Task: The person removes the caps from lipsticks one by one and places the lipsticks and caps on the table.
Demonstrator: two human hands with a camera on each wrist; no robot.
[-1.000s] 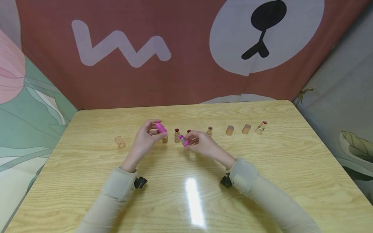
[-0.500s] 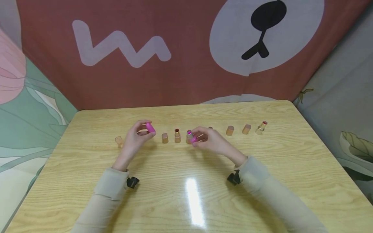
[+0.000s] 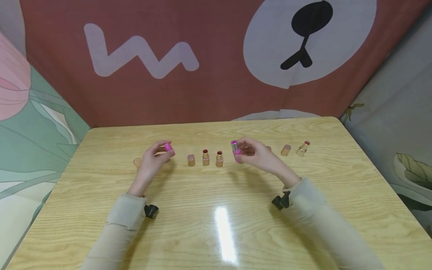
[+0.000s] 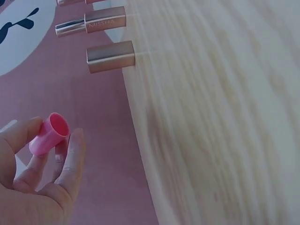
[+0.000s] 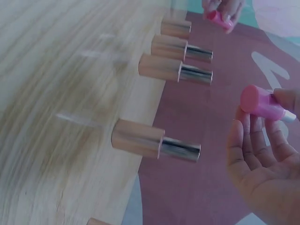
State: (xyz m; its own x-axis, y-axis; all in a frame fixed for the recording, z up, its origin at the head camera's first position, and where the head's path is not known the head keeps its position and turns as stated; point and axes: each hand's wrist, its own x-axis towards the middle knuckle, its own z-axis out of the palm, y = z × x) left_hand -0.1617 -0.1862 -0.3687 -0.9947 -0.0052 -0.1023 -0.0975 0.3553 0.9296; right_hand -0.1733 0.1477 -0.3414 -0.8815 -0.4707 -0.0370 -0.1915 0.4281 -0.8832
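My left hand (image 3: 151, 162) pinches a pink lipstick cap (image 4: 47, 135) between thumb and fingers, its hollow end facing outward in the left wrist view. In my right hand (image 3: 261, 157), raised above the table, is the pink lipstick (image 3: 236, 151), held by its base with the silver tube pointing up. Between the hands stand two uncapped rose-gold lipsticks, one on the left (image 3: 206, 158) and one on the right (image 3: 219, 159). Beside them is a rose-gold cap (image 3: 191, 160). A third uncapped rose-gold lipstick (image 5: 139, 138), hidden behind my right hand in the head view, shows in the right wrist view.
Right of my right hand stand a rose-gold cap (image 3: 285, 150) and an uncapped lipstick with a clear and gold base (image 3: 302, 149). Another cap (image 3: 268, 148) is mostly hidden by the hand. A clear cap (image 3: 137, 162) lies partly behind my left hand. A printed cloth (image 3: 216, 97) hangs behind the table.
My hands have drawn apart: the left moved left with the pink cap, the right moved right and away with the pink lipstick, turning it more upright. The standing lipsticks stayed put.
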